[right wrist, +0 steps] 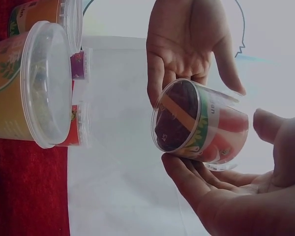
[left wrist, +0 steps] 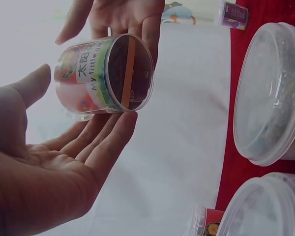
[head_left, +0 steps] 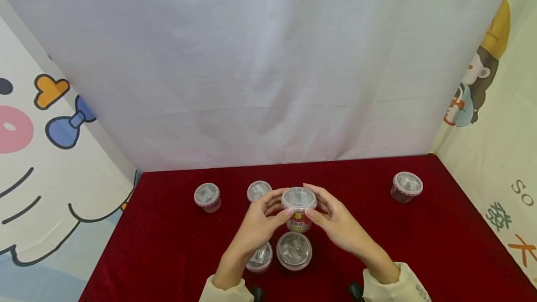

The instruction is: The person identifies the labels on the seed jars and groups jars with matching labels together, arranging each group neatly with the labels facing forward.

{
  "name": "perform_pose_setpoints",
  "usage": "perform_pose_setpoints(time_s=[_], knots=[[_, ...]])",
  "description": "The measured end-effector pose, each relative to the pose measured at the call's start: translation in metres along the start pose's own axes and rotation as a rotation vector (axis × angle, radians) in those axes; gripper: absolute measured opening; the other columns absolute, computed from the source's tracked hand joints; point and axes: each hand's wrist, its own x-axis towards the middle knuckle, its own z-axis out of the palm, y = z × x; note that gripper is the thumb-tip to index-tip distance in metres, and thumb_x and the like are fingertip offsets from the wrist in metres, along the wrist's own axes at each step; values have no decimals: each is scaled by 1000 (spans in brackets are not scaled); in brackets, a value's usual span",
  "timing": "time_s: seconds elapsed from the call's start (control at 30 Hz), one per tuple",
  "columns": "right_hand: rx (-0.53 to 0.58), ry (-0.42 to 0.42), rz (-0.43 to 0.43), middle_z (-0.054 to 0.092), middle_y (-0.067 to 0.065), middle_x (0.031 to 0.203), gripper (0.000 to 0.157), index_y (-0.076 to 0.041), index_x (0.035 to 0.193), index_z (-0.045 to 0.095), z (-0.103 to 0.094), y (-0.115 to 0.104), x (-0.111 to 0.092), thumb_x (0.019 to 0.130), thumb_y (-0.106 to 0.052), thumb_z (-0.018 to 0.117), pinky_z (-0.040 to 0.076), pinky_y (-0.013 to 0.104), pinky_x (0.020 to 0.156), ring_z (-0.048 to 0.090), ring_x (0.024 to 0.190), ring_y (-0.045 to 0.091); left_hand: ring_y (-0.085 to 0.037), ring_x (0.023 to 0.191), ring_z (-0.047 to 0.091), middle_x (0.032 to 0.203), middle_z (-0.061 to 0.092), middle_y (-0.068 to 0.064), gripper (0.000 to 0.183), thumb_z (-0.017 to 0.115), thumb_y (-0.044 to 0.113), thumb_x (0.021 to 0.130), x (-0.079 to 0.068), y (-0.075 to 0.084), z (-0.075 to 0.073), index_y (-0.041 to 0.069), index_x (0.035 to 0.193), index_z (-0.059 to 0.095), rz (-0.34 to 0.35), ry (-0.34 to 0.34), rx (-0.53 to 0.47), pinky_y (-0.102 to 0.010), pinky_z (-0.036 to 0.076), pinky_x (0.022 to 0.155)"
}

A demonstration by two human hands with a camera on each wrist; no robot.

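Observation:
Both hands hold one clear plastic cup (head_left: 299, 222) with a lid and a red printed label, raised above the table. My left hand (head_left: 261, 220) has its thumb on the near side and its fingers round the far left side. From the right, my right hand (head_left: 341, 223) grips the cup the same way. Through the cup's clear base (left wrist: 137, 73), dark contents and an orange strip show. Just below the held cup stands another lidded cup (head_left: 294, 251). Beside it, one more lidded cup (head_left: 260, 260) is partly hidden by the left hand.
Toward the back stand a lidded cup (head_left: 207, 196) on the left and another cup (head_left: 258, 190) behind the left hand. A further cup (head_left: 406, 186) sits at the right. Dark red cloth (head_left: 159, 236) covers the table, with a white curtain (head_left: 268, 83) behind.

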Motion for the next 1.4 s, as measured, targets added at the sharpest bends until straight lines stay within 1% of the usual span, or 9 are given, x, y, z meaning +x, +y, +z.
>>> perform_pose_setpoints(time_s=[0.23, 0.37, 0.6, 0.67, 0.87, 1.0, 1.17, 1.3, 1.4], knots=[[-17, 6, 13, 47, 29, 156, 56, 4, 158, 37, 1, -1, 1, 110, -13, 59, 52, 33, 108, 45, 146, 48, -32, 130, 61, 142, 63, -17, 52, 72, 18, 103, 0, 0, 1, 4, 150, 54, -6, 40, 5, -39, 58, 101], [-22, 3, 20, 47, 29, 156, 57, 4, 158, 37, 1, 0, 2, 110, -14, 59, 52, 34, 108, 45, 145, 48, -32, 131, 60, 142, 63, -17, 53, 72, 20, 103, 0, 1, 0, 4, 151, 53, -17, 36, 14, -39, 57, 101], [-31, 0, 20, 48, 29, 156, 55, 4, 158, 38, 0, 0, 5, 110, -15, 59, 52, 45, 110, 45, 146, 47, -34, 132, 60, 143, 63, -17, 55, 72, 21, 103, 2, 3, -5, 4, 151, 52, -26, 16, 53, -42, 57, 102], [-25, -5, 20, 47, 29, 156, 55, 4, 158, 38, 0, 0, 6, 110, -15, 59, 52, 44, 110, 44, 146, 47, -35, 132, 60, 143, 62, -18, 54, 71, 21, 104, 3, 5, -7, 3, 151, 52, -23, 12, 68, -43, 57, 103], [-4, -25, 24, 46, 30, 157, 55, 5, 158, 37, 0, 1, 11, 110, -13, 58, 52, 31, 108, 43, 147, 48, -36, 133, 60, 142, 62, -19, 52, 71, 19, 104, 5, 7, -13, 1, 150, 53, -32, -4, 87, -41, 57, 103], [-14, -41, 23, 46, 30, 157, 55, 5, 158, 37, 0, 2, 16, 110, -12, 58, 51, 30, 108, 44, 147, 48, -36, 132, 61, 142, 62, -20, 52, 70, 18, 104, 7, 6, -18, 0, 150, 52, -33, -25, 92, -40, 57, 102], [-21, -67, 15, 46, 30, 157, 57, 5, 159, 35, 0, 3, 23, 110, -13, 58, 51, 38, 110, 43, 147, 47, -36, 132, 61, 142, 60, -21, 54, 70, 19, 105, 11, 4, -25, -1, 150, 51, -32, -40, 107, -42, 57, 102], [-28, -87, 23, 45, 28, 158, 58, 3, 160, 34, -1, 6, 30, 111, -16, 58, 50, 46, 112, 43, 148, 46, -36, 132, 61, 143, 60, -20, 53, 71, 19, 104, 16, 2, -29, 0, 150, 51, -37, -35, 122, -42, 58, 101], [-34, -97, 26, 45, 28, 159, 59, 3, 160, 34, -1, 8, 35, 111, -16, 58, 50, 49, 113, 42, 148, 46, -35, 132, 61, 142, 60, -20, 53, 72, 18, 103, 20, 0, -32, 1, 149, 52, -42, -27, 127, -42, 58, 100]])
